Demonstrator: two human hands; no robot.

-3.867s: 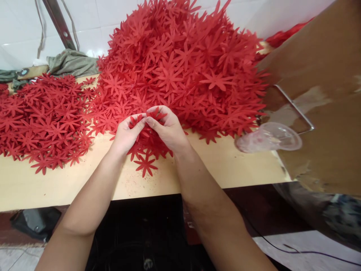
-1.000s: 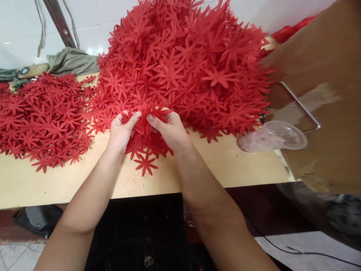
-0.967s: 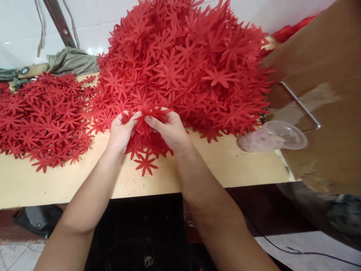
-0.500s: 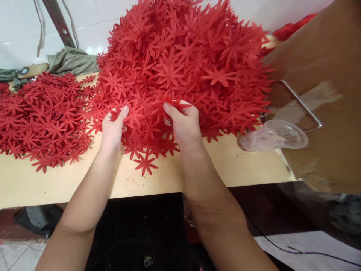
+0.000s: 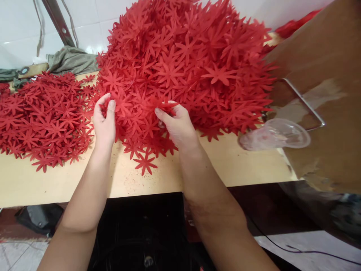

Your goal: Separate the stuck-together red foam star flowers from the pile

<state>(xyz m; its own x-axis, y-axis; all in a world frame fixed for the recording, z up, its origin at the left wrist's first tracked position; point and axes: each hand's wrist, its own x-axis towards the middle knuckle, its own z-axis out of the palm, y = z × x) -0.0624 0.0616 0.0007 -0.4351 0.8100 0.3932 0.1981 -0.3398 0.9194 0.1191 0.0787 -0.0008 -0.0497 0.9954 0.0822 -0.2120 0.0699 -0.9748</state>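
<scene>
A big heap of red fabric flower cutouts (image 5: 180, 56), each with several narrow petals, rises in front of me. At the heap's near left edge, my left hand (image 5: 105, 118) is curled with its thumb raised beside a red flower cutout (image 5: 123, 107), which it appears to grip; the fingertips are partly hidden. My right hand (image 5: 177, 122) pinches red cutouts between thumb and fingers over the heap's front, their petals poking out above the knuckles. How many pieces either hand has cannot be made out. One loose flower cutout (image 5: 145, 163) lies flat below the heap, between my forearms.
A lower pile of darker red flower cutouts (image 5: 47, 116) spreads at the left of the pale table (image 5: 158, 185). On the right, a clear plastic cup (image 5: 284, 133) lies on its side against a cardboard box (image 5: 321, 94). Behind the left pile sits a crumpled grey-green cloth (image 5: 72, 61).
My left hand has moved left and slightly up, with its fingers looser. My right hand has shifted a little to the left, still pinching red cutouts.
</scene>
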